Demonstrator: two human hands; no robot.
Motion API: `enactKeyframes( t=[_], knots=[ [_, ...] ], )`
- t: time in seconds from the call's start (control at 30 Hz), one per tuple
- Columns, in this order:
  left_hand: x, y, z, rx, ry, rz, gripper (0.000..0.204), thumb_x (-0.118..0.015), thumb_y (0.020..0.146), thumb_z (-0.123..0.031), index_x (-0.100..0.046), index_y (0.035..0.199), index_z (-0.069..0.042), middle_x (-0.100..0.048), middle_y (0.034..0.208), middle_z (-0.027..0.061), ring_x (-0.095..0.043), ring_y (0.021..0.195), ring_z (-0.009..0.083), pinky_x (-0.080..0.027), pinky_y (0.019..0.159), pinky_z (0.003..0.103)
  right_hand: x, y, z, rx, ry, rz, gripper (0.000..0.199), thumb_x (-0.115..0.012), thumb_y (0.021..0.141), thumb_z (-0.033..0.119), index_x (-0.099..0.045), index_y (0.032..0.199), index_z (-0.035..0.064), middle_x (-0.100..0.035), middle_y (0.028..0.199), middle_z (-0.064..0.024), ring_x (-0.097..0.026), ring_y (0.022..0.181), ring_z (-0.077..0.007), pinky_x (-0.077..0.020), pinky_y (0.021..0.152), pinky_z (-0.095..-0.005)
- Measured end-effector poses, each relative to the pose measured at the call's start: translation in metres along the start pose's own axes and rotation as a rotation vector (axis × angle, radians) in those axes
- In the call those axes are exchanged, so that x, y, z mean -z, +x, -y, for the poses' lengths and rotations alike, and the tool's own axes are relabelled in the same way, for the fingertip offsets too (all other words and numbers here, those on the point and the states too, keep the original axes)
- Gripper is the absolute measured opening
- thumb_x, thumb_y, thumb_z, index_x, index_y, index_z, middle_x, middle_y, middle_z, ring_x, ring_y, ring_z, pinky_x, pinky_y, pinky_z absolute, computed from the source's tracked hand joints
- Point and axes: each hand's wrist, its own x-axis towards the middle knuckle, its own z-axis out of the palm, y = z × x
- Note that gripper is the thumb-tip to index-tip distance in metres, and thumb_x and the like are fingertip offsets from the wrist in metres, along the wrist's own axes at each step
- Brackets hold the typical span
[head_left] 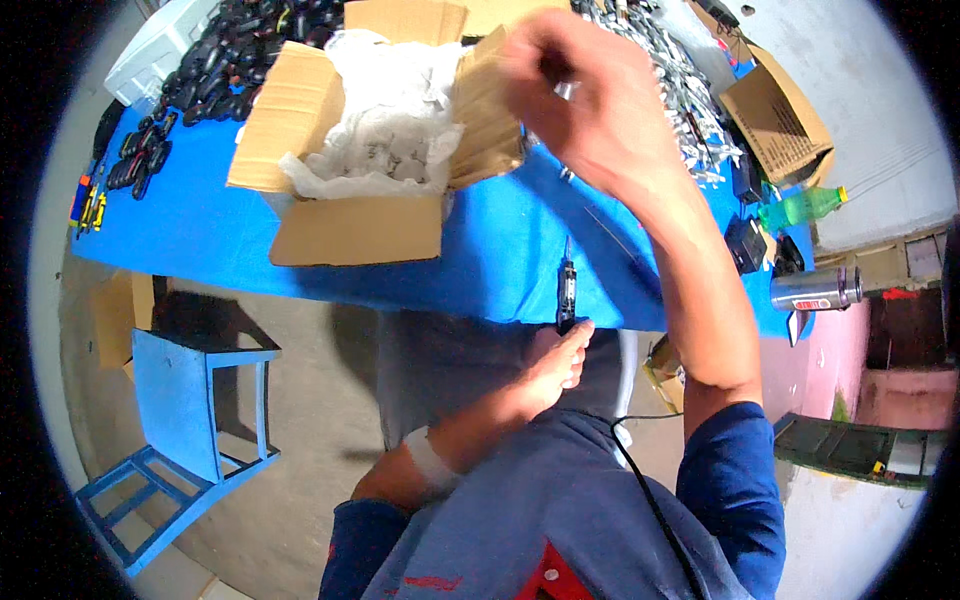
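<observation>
My left hand [562,368] is closed around a slim black handle [568,290] at the table's near edge. A thin pointed metal tip stands up from its far end, and pale metal shows along its middle. My right hand [590,100] is raised beside the right flap of an open cardboard box [355,232]. Its fingers are curled together and blurred; whatever they hold, if anything, cannot be made out. Crumpled white wrapping [385,75] fills the box, with small clear pieces [385,150] lying on it. A thin rod [612,232] lies on the blue cloth under my right forearm.
Black handle-like parts [235,60] are heaped at the far left of the blue-covered table [180,225]. Silver metal parts [700,120] spread at the far right. Near the right edge are a green bottle [803,208] and a steel tumbler [815,290]. A blue stool [180,400] stands left.
</observation>
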Motion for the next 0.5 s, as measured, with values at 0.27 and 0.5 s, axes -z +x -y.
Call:
enactKeyframes(
  t=[0.27,0.5],
  knots=[
    [0.004,-0.003,-0.005,0.019,0.075,0.022,0.029,-0.055,0.088,-0.034,-0.043,0.066,-0.02,-0.03,0.052,-0.0092,-0.028,0.041,0.0044,-0.02,0.038,0.023,-0.096,0.054,-0.028,0.045,-0.199,0.491,0.018,-0.048,0.079,0.016,-0.058,0.079,0.0015,-0.059,0.073,-0.0201,-0.058,0.069,-0.0362,-0.0458,0.064,-0.0412],
    [0.004,0.003,-0.002,0.04,0.037,0.0,0.028,-0.057,0.087,-0.032,-0.044,0.067,-0.019,-0.032,0.052,-0.0098,-0.028,0.04,0.0036,-0.02,0.036,0.022,-0.04,0.02,-0.018,-0.178,0.134,0.068,0.015,-0.057,0.077,0.017,-0.061,0.082,0.0034,-0.061,0.073,-0.016,-0.061,0.068,-0.0285,-0.0476,0.061,-0.0344]
  ],
)
